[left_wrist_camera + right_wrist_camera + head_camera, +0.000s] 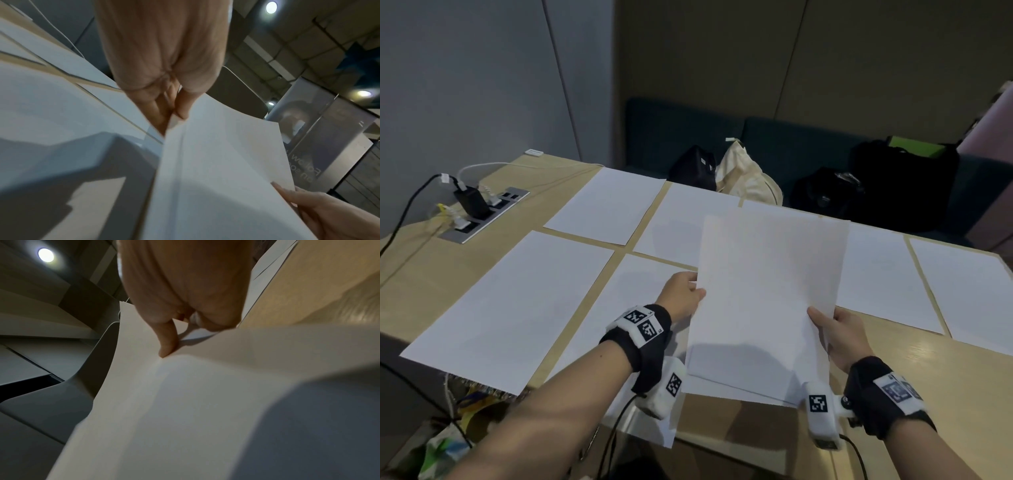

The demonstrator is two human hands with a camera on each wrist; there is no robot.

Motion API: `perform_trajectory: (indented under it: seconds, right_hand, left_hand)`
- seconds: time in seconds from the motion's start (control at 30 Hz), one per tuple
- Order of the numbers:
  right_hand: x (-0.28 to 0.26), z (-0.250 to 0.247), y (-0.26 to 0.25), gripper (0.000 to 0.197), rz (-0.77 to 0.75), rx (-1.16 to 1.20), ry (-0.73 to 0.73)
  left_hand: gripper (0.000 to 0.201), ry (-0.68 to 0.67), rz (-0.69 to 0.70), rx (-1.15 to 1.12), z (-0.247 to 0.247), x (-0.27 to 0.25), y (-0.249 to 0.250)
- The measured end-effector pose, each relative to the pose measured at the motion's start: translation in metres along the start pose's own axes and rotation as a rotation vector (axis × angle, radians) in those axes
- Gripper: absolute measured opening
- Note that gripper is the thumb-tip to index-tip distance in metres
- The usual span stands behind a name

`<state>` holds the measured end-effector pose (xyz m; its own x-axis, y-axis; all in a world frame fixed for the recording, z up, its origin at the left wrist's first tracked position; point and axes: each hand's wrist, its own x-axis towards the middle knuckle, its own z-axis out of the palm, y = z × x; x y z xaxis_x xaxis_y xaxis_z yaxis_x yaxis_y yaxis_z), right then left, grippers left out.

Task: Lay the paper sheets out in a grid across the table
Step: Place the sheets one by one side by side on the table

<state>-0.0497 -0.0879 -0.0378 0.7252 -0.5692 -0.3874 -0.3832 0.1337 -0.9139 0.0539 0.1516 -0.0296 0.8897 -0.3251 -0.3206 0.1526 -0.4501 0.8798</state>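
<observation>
I hold a small stack of white paper sheets (763, 301) above the table's near middle. My left hand (683, 296) pinches the stack's left edge, thumb on top (183, 104). My right hand (840, 337) pinches its right edge with the thumb pressed on the top sheet (167, 340). The stack (216, 170) bends slightly upward between the hands. Several single sheets lie flat on the wooden table (424, 274) in two rows: one at far left (606, 205), one at near left (517, 305), others at the right (883, 277) and far right (969, 291). The stack hides part of the middle sheets.
A power strip with plugged chargers and cables (479, 209) is set into the table's far left. Black bags (876, 185) and a cream cloth bag (746, 174) sit on the dark bench behind the table. Bare wood shows at the near right (928, 383).
</observation>
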Motion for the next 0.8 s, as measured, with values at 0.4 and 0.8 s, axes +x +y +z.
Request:
perform_trajectory:
  seconds: [0.4, 0.8]
  right_hand:
    - [-0.003, -0.067, 0.005, 0.029, -0.054, 0.027, 0.091]
    - [-0.008, -0.164, 0.015, 0.038, -0.026, 0.14, 0.37]
  left_hand:
    - [0.042, 0.084, -0.07, -0.286, 0.054, -0.015, 0.018]
    - [0.019, 0.216, -0.082, 0.22, 0.088, -0.035, -0.026]
